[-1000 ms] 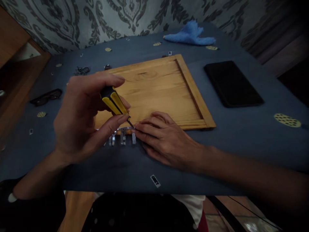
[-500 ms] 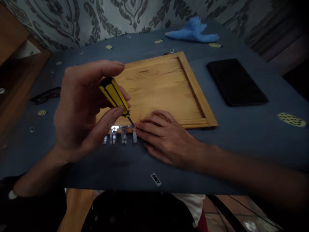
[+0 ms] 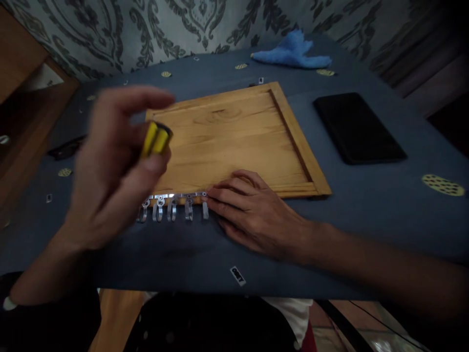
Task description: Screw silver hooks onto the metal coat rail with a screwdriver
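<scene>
Head view: left hand (image 3: pixel 106 186) fingers wrapped round screwdriver (image 3: pixel 156 139), above hook rail (image 3: pixel 172 204) left end; right hand (image 3: pixel 256 215) flat, holding nothing, touching right end. Rail axis left-right along board (image 3: pixel 234 142) near edge, 5 hooks.

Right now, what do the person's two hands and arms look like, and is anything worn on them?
Both are bare: no gloves and no watch. The left hand is blurred, so rings cannot be judged there; the right hand shows none. The left forearm ends in a dark sleeve with a small pale spot at its edge. The right forearm is uncovered up to the picture's edge.
</scene>
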Available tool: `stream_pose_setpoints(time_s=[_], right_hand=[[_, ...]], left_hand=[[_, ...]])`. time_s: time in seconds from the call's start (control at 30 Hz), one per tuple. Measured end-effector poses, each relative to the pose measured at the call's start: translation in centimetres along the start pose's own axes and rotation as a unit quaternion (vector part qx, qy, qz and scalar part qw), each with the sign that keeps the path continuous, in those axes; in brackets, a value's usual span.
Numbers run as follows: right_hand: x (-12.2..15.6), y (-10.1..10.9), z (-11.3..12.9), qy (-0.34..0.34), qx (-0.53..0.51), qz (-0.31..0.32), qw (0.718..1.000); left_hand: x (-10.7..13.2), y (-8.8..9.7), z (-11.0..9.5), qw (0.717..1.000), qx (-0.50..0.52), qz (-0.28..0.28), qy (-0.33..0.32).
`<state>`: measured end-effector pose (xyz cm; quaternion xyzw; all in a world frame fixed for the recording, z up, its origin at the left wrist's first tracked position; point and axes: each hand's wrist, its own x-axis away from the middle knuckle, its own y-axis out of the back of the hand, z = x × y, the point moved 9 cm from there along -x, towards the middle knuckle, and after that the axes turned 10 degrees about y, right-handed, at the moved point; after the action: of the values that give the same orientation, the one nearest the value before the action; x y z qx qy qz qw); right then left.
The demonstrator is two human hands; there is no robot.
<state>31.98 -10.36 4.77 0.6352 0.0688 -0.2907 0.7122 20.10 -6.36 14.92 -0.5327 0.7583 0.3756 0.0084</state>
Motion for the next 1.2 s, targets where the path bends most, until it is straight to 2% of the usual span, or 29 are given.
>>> stream_pose_setpoints(time_s=[0.07, 0.13, 0.2, 0.3, 0.43, 0.67, 0.93, 1.2], right_hand=[[0.0, 0.1, 0.1, 0.005, 0.005, -0.007, 1.0], [-0.1, 0.1, 0.1, 0.009, 0.012, -0.009, 1.0], [-0.1, 0.1, 0.2, 0.009, 0.017, -0.007, 1.0], [-0.1, 0.2, 0.2, 0.009, 0.021, -0.008, 1.0], [-0.1, 0.3, 0.3, 0.012, 0.023, -0.008, 1.0], [-0.1, 0.1, 0.2, 0.008, 0.024, -0.004, 1.0], [0.7, 2.2, 0.2, -0.019, 0.034, -0.115, 0.993], [0.6, 1.4, 0.4, -0.005, 0.043, -0.068, 0.997]], left_hand=[[0.2, -1.5, 1.3, 0.99, -0.106, 0.085, 0.041], [0.9, -3.2, 2.9, 0.957, -0.209, 0.183, 0.083], [1.7, -4.1, 4.4, 0.915, -0.297, 0.245, 0.118], [2.4, -4.9, 5.5, 0.872, -0.374, 0.281, 0.144], [3.0, -6.0, 5.5, 0.853, -0.39, 0.31, 0.158], [3.0, -6.3, 5.7, 0.849, -0.373, 0.323, 0.187], [2.9, -6.2, 6.1, 0.867, -0.352, 0.31, 0.166], [2.7, -6.0, 5.6, 0.889, -0.326, 0.286, 0.146]])
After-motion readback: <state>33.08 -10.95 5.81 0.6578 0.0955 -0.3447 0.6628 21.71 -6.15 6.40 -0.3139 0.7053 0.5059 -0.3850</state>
